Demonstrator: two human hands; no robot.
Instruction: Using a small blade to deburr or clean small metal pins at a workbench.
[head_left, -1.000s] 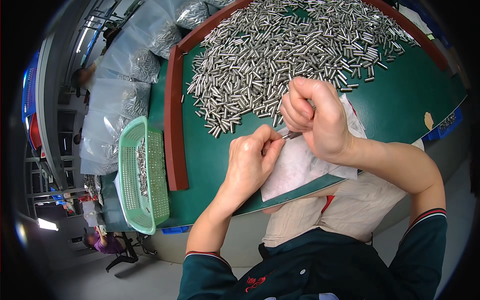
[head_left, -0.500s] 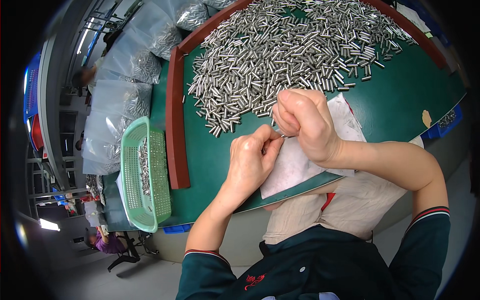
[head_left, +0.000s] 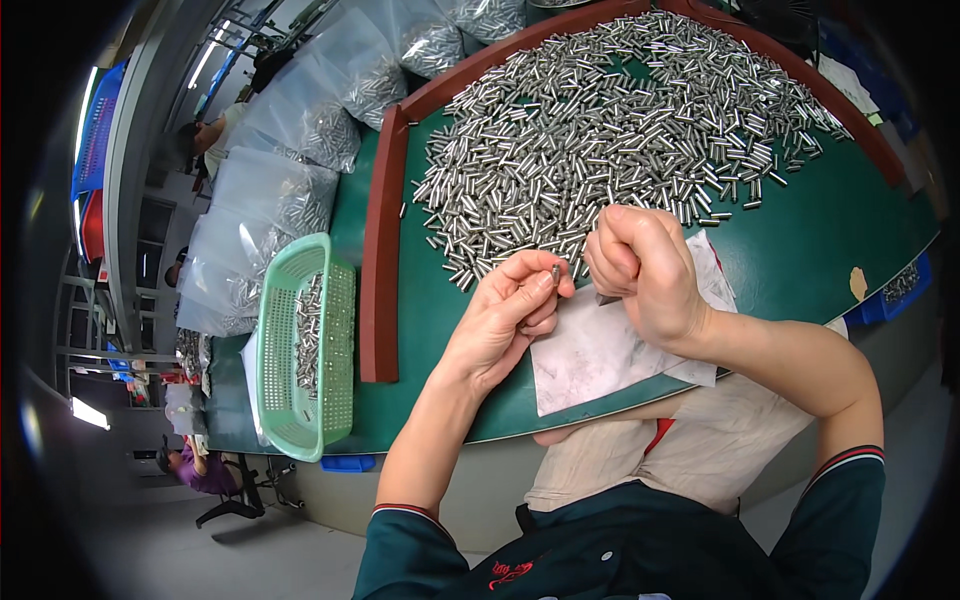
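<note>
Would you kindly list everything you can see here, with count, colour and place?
metal pins: a heap of hundreds, silver, on the table's far half
table: one, green top with a red-brown rim
white sheet: one, on the near table edge under the hands
basket: one, mint green, left of the rim, pins inside
plastic bags: several, clear, holding pins, far left
left hand: fingers pinch one small pin
right hand: closed around a small dark tool

Left hand [head_left: 505,318] raised, palm turned inward, thumb and forefinger tips pinched together. Right hand [head_left: 645,268] just beside it, curled into a loose fist, knuckles up. Both forearms bare, elbows bent, sleeves pushed back.
</note>
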